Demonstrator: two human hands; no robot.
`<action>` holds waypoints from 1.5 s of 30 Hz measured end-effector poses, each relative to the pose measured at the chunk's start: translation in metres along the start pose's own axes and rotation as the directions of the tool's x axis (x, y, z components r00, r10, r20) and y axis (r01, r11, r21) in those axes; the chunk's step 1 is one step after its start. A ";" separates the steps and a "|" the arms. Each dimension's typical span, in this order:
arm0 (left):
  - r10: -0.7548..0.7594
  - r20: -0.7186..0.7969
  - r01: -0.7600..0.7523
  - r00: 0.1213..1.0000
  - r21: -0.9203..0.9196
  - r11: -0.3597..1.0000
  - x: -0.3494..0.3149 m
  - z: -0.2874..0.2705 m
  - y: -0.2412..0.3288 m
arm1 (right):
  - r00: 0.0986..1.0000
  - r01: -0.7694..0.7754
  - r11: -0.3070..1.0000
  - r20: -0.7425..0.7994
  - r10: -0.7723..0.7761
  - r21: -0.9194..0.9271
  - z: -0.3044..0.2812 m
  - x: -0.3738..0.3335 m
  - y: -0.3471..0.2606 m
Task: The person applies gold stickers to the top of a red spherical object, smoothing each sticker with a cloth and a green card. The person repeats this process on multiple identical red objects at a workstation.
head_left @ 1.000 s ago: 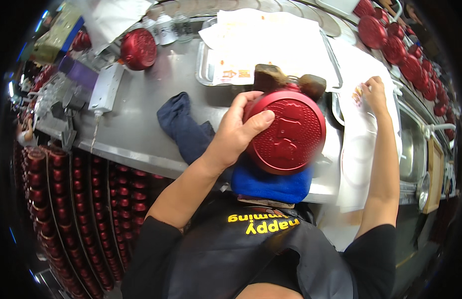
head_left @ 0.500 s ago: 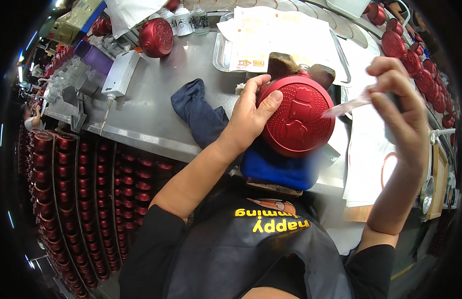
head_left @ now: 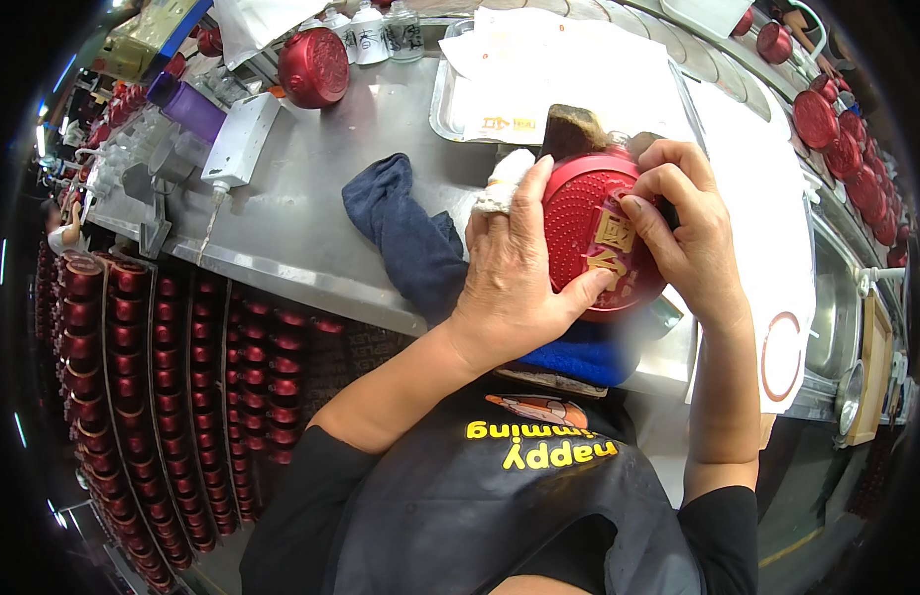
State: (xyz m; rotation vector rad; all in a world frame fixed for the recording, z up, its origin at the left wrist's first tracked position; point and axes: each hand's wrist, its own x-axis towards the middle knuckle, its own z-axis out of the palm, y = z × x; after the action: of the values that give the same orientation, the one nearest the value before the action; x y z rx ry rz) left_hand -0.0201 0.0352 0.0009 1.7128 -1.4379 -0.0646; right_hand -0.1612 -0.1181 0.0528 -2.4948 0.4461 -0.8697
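Note:
A round, flattened red bottle (head_left: 569, 220) with a dotted face rests tilted on a folded bright blue cloth (head_left: 579, 362), against dark worn blocks (head_left: 571, 131). My left hand (head_left: 505, 273) grips its left side, the thumb pressed on the lower part of the face. Across the raised panel lies a clear film decal with gold characters (head_left: 613, 232). My right hand (head_left: 693, 238) has thumb and fingers closed at the decal's upper right edge. Beside my left fingertips sits a small white cloth wad (head_left: 504, 182).
A metal tray (head_left: 444, 104) holding white decal sheets (head_left: 569, 74) stands behind the bottle. A crumpled navy cloth (head_left: 401, 218) lies left. Farther left are another red bottle (head_left: 316, 69), a white box (head_left: 240, 144) and small squeeze bottles (head_left: 369, 38). Racks of red bottles (head_left: 118, 387) stand below.
My right hand has come in from the right, bringing the film down onto the bottle's face. My left hand has shifted, its thumb now on the decal's lower end.

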 end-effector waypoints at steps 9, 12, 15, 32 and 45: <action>-0.036 0.055 0.043 0.998 -0.124 0.991 -0.001 -0.002 -0.017 | 0.999 0.039 0.998 -0.023 -0.038 0.039 0.012 0.004 0.012; -0.024 0.022 0.024 0.999 -0.029 0.999 -0.001 0.001 -0.013 | 0.999 0.032 0.999 -0.020 -0.031 0.042 0.013 0.004 0.011; -0.023 0.018 0.023 1.000 0.002 1.000 -0.001 0.002 -0.010 | 0.999 0.032 0.999 -0.012 -0.032 0.038 0.011 0.004 0.010; -0.053 0.051 0.058 0.997 -0.093 0.994 -0.003 0.001 -0.011 | 0.998 0.058 0.997 -0.005 -0.058 0.050 0.006 0.007 0.010; -0.051 0.025 0.052 0.998 -0.067 0.996 0.010 0.001 -0.016 | 0.997 0.051 0.995 0.048 -0.056 0.086 -0.006 0.005 0.006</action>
State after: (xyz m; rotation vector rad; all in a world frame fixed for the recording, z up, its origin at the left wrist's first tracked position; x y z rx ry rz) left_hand -0.0049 0.0262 -0.0052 1.6988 -1.3929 -0.1597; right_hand -0.1623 -0.1273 0.0560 -2.4545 0.3201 -0.8265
